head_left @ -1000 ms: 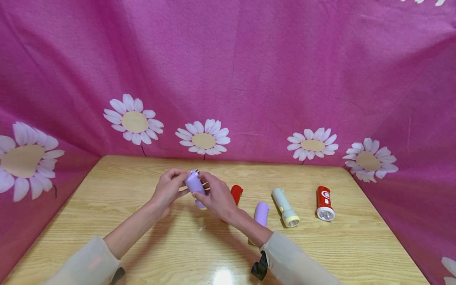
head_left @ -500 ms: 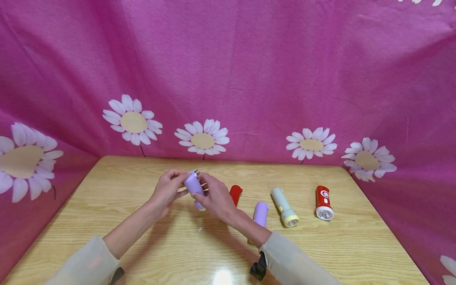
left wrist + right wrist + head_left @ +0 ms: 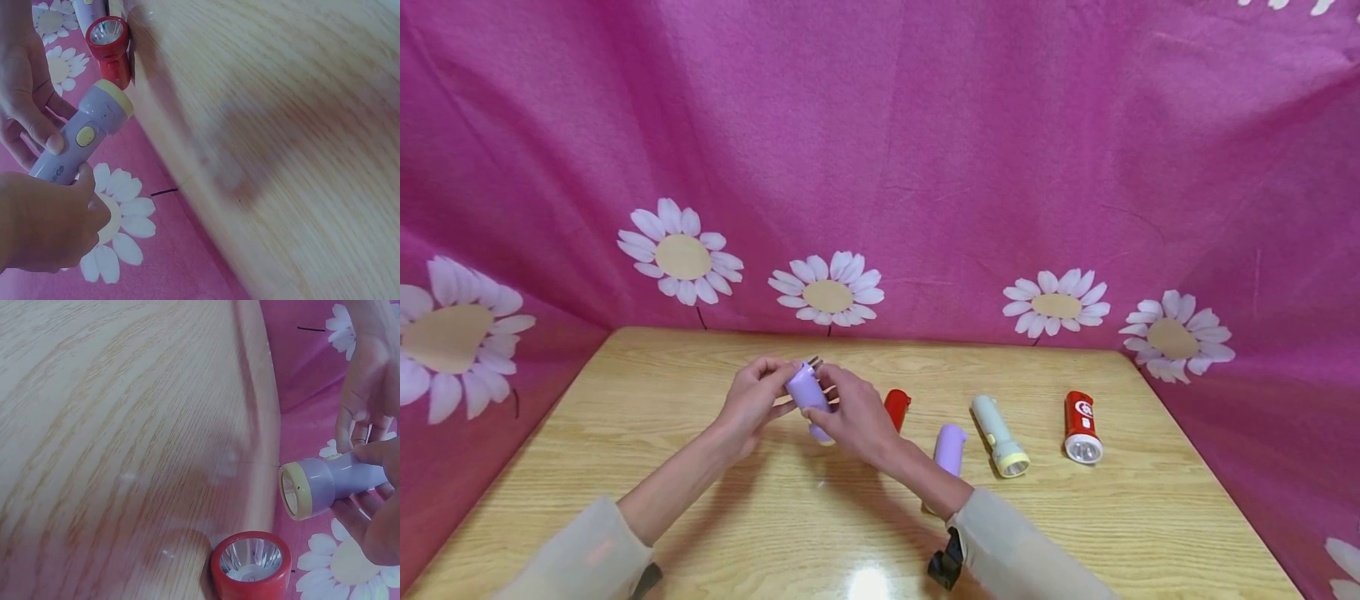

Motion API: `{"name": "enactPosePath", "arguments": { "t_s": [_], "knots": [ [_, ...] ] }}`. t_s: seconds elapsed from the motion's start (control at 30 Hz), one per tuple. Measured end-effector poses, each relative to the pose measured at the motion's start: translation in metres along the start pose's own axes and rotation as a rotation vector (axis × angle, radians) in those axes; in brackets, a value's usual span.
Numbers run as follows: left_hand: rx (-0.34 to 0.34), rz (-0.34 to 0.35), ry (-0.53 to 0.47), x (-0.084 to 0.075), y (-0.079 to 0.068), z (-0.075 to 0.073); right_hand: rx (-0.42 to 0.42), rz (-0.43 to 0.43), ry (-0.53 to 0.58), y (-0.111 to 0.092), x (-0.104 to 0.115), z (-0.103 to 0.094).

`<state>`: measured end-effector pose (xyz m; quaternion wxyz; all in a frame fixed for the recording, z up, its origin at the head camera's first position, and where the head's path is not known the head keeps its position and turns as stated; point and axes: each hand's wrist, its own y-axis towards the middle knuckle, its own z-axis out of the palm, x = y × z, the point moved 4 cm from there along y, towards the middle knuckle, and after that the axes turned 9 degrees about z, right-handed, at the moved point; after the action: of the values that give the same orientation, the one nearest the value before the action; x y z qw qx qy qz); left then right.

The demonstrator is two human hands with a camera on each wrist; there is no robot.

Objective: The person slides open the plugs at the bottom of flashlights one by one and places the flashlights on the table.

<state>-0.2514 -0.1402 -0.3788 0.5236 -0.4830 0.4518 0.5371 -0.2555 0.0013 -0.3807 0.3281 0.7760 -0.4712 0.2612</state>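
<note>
A light purple flashlight (image 3: 807,390) with a pale yellow rim is held above the table by both hands. Two metal plug prongs (image 3: 816,362) stick out of its tail end. My left hand (image 3: 747,406) pinches the tail with thumb and fingers. Round the body, my right hand (image 3: 859,414) grips with its thumb on the near side and fingers behind. In the left wrist view the flashlight (image 3: 75,139) shows an oval yellow switch (image 3: 85,136). Its lens end (image 3: 304,489) points away from the hands in the right wrist view.
A red flashlight (image 3: 896,407) lies just right of my right hand, partly hidden. Farther right lie another purple flashlight (image 3: 950,450), partly under my forearm, a pale green one (image 3: 998,435) and a red and white one (image 3: 1082,427). A pink flowered cloth (image 3: 925,208) hangs behind the wooden table (image 3: 775,517).
Both hands keep their hold on the purple flashlight and barely move. The prongs at its tail show slightly more than a second ago.
</note>
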Motion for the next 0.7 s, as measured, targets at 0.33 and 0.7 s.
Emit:
{"name": "enactPosePath", "arguments": {
  "t_s": [0.33, 0.7],
  "knots": [
    [0.032, 0.018, -0.011, 0.0050, 0.0013, 0.0024, -0.007, 0.046, 0.010, 0.0006, -0.0028, -0.0017],
    [0.060, 0.066, 0.049, 0.0085, -0.0011, 0.0040, -0.018, 0.070, -0.014, -0.0012, -0.0030, -0.0020]
  ]
}}
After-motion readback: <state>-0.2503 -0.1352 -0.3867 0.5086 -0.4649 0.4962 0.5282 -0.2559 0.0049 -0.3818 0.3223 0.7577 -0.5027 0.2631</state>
